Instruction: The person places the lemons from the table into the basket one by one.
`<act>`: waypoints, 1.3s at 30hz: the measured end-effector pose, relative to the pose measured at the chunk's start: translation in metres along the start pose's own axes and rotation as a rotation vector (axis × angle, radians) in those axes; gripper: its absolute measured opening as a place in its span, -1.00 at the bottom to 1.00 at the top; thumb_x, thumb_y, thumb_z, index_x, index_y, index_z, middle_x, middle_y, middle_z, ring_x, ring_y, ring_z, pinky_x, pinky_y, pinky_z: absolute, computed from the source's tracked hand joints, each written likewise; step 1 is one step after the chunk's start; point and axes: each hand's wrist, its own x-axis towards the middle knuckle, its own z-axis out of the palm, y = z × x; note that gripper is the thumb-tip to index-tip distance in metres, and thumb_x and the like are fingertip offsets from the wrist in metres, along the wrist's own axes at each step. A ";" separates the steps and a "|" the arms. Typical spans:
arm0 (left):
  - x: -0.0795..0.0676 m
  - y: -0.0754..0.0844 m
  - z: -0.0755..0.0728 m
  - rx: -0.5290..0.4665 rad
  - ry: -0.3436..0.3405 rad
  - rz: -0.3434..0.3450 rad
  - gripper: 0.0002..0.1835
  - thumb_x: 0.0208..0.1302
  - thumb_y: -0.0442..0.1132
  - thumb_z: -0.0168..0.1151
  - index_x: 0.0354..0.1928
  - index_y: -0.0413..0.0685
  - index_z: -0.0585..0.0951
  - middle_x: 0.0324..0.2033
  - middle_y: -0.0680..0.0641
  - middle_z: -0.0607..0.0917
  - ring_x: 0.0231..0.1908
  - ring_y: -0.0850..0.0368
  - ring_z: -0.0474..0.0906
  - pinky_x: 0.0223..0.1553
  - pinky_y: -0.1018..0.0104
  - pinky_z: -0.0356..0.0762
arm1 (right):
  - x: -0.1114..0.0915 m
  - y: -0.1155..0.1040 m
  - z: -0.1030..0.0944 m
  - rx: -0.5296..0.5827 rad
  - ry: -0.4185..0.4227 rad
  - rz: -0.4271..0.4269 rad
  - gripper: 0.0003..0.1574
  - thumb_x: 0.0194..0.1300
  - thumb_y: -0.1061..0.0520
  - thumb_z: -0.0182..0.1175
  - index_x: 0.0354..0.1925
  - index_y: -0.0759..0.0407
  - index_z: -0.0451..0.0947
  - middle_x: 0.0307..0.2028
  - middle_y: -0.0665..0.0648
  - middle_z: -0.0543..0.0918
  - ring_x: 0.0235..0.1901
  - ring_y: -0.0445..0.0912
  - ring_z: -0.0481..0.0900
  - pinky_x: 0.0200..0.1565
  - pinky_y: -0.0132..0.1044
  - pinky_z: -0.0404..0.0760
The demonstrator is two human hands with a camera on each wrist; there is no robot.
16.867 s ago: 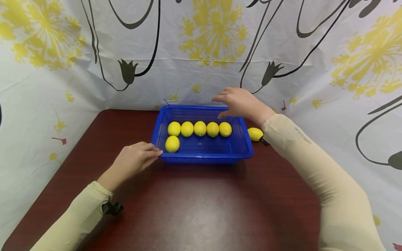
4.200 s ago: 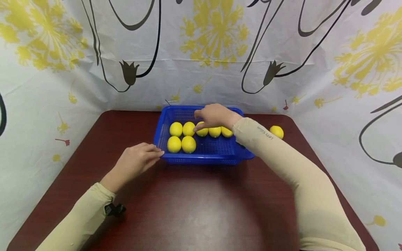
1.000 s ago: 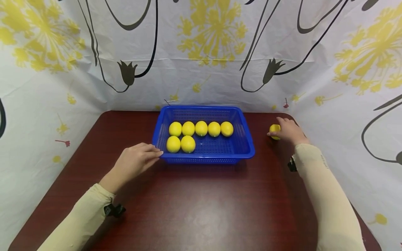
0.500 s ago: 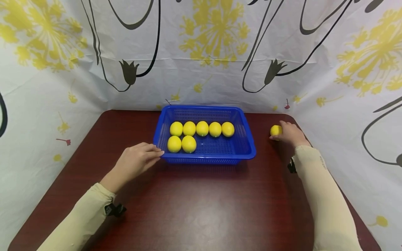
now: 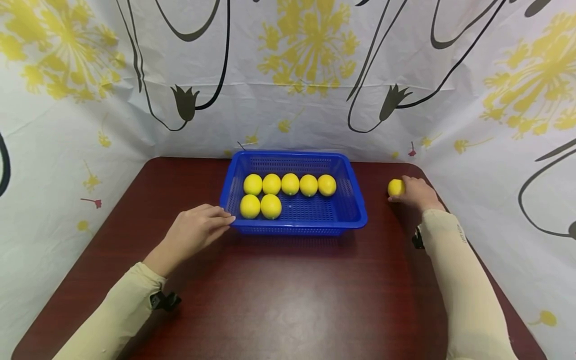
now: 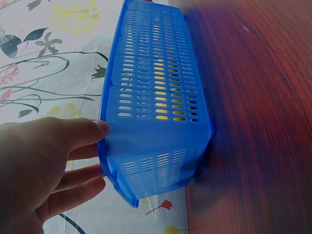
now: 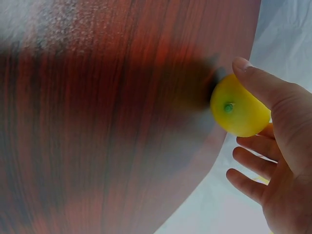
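A blue plastic basket [image 5: 288, 226] with slotted walls stands toward the back of the table. Inside it, a back row of several yellow lemons [image 5: 290, 184] runs across, and two more lemons [image 5: 271, 207] sit side by side at the front left. My left hand [image 5: 198, 227] pinches the basket's front left corner; in the left wrist view the thumb lies outside the rim [image 6: 103, 109], the fingers behind it. To the right of the basket, my right hand [image 5: 416, 193] holds a single lemon [image 7: 239, 107] between thumb and fingers, its green-tipped end toward the right wrist camera.
The dark red-brown table [image 5: 288, 295] ends at a rounded back right corner, close beyond my right hand. A white cloth [image 5: 252, 115] with flower prints hangs behind and on both sides.
Since the oldest frame, the front row has grown from one lemon to two. From above the basket, my right hand has moved right and taken hold of the lone lemon. The left hand keeps its place.
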 end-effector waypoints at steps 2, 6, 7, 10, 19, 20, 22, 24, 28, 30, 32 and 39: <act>0.000 0.000 0.000 0.001 -0.001 -0.001 -0.72 0.04 -0.14 0.40 -0.13 0.14 0.73 -0.26 0.10 0.73 -0.25 0.17 0.63 -0.34 0.27 0.67 | -0.001 0.000 0.000 0.000 -0.003 0.000 0.14 0.10 -0.23 0.26 0.34 0.45 0.06 0.16 0.54 0.34 0.06 0.36 0.31 0.01 0.30 0.39; 0.000 0.000 0.001 -0.002 -0.001 -0.001 -0.72 0.04 -0.15 0.40 -0.13 0.13 0.74 -0.26 0.10 0.73 -0.25 0.17 0.63 -0.34 0.27 0.67 | -0.001 0.000 0.000 0.001 0.008 0.004 0.12 0.10 -0.23 0.27 0.33 0.44 0.08 0.13 0.52 0.37 0.04 0.34 0.32 -0.03 0.28 0.41; 0.000 0.000 0.001 -0.004 0.000 0.000 -0.72 0.04 -0.15 0.41 -0.13 0.13 0.74 -0.26 0.10 0.73 -0.25 0.17 0.63 -0.34 0.27 0.67 | -0.002 0.000 0.001 0.003 0.015 0.004 0.09 0.10 -0.23 0.27 0.32 0.42 0.11 0.10 0.50 0.41 0.02 0.33 0.34 -0.06 0.26 0.42; 0.000 0.000 0.001 -0.009 0.005 0.002 -0.72 0.03 -0.15 0.41 -0.14 0.13 0.74 -0.27 0.10 0.74 -0.26 0.17 0.63 -0.34 0.28 0.67 | -0.002 0.000 0.002 0.000 0.037 0.001 0.01 0.08 -0.23 0.29 0.25 0.39 0.21 -0.02 0.45 0.49 -0.07 0.29 0.38 -0.15 0.19 0.45; -0.001 0.001 0.001 -0.015 0.009 0.001 -0.72 0.03 -0.15 0.41 -0.15 0.11 0.74 -0.26 0.09 0.74 -0.25 0.17 0.64 -0.32 0.27 0.67 | -0.002 0.000 0.004 0.002 0.060 -0.004 -0.09 0.07 -0.18 0.31 0.18 0.38 0.28 -0.16 0.40 0.54 -0.20 0.22 0.42 -0.24 0.12 0.47; -0.001 0.001 0.001 -0.015 0.009 0.001 -0.72 0.03 -0.15 0.41 -0.14 0.11 0.74 -0.26 0.10 0.74 -0.25 0.17 0.64 -0.32 0.27 0.67 | -0.002 0.001 0.004 -0.003 0.061 -0.006 -0.08 0.07 -0.17 0.31 0.19 0.39 0.28 -0.14 0.41 0.54 -0.19 0.22 0.43 -0.23 0.13 0.47; 0.000 0.000 0.001 -0.014 0.008 0.002 -0.72 0.04 -0.15 0.40 -0.14 0.12 0.74 -0.26 0.10 0.73 -0.25 0.17 0.63 -0.33 0.27 0.67 | -0.002 0.001 0.004 -0.009 0.066 -0.010 -0.08 0.07 -0.18 0.31 0.18 0.39 0.29 -0.15 0.41 0.55 -0.20 0.22 0.44 -0.23 0.13 0.47; 0.000 0.000 0.001 -0.012 0.008 0.002 -0.72 0.04 -0.15 0.40 -0.14 0.12 0.74 -0.26 0.10 0.73 -0.25 0.17 0.63 -0.33 0.27 0.67 | -0.003 0.002 0.004 -0.013 0.070 -0.016 -0.10 0.06 -0.18 0.31 0.16 0.38 0.31 -0.17 0.40 0.56 -0.22 0.21 0.45 -0.24 0.11 0.47; 0.000 0.000 0.001 -0.009 0.008 0.004 -0.72 0.03 -0.15 0.40 -0.14 0.12 0.74 -0.26 0.10 0.73 -0.26 0.17 0.63 -0.33 0.27 0.67 | -0.003 0.004 0.004 -0.018 0.064 -0.020 -0.09 0.06 -0.20 0.31 0.15 0.39 0.33 -0.19 0.39 0.57 -0.25 0.19 0.46 -0.26 0.08 0.46; 0.000 0.001 0.001 -0.009 0.008 0.005 -0.72 0.03 -0.15 0.41 -0.14 0.11 0.74 -0.26 0.10 0.74 -0.26 0.17 0.63 -0.33 0.27 0.67 | -0.002 0.004 0.003 -0.014 0.057 -0.022 -0.11 0.05 -0.22 0.32 0.12 0.38 0.34 -0.21 0.38 0.57 -0.27 0.17 0.45 -0.28 0.06 0.46; 0.000 0.001 0.000 -0.009 0.008 0.005 -0.72 0.03 -0.15 0.41 -0.14 0.11 0.74 -0.26 0.10 0.74 -0.26 0.17 0.63 -0.33 0.27 0.67 | -0.002 0.005 0.002 -0.018 0.058 -0.025 -0.12 0.03 -0.23 0.33 0.09 0.37 0.37 -0.23 0.36 0.58 -0.29 0.15 0.46 -0.29 0.04 0.46; 0.000 0.000 -0.001 -0.006 0.008 0.009 -0.72 0.02 -0.16 0.41 -0.14 0.11 0.74 -0.27 0.09 0.74 -0.25 0.17 0.64 -0.33 0.26 0.67 | 0.001 0.003 -0.007 -0.002 0.044 -0.047 -0.26 0.01 -0.22 0.35 -0.08 0.32 0.46 -0.33 0.26 0.57 -0.37 0.08 0.44 -0.35 -0.09 0.43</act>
